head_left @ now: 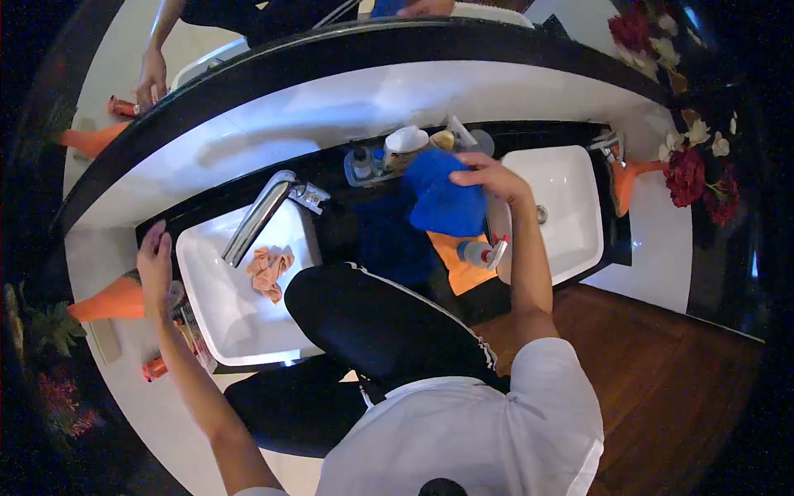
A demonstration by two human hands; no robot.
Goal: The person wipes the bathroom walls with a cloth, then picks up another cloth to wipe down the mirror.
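My right hand [494, 179] grips a blue cloth [447, 194] over the dark counter between two white sinks. Just below it, a spray bottle [478, 253] with a red-and-white trigger lies by an orange cloth [456, 269]. My left hand [155, 263] is beside the far left corner of the left sink [219, 318], with its fingers loosely extended and nothing visible in them. An orange vase [112, 301] is close to that wrist. Inside the left sink is a crumpled peach cloth [270, 271], below the chrome faucet [260, 217].
A clear tray [361, 172] of toiletries stands against the back wall. The right sink [571, 223] has its own faucet [609, 149], with another orange vase [626, 186] and flowers beside it. A mirror edge [372, 45] runs along the top. My knee [331, 302] rests up at the counter.
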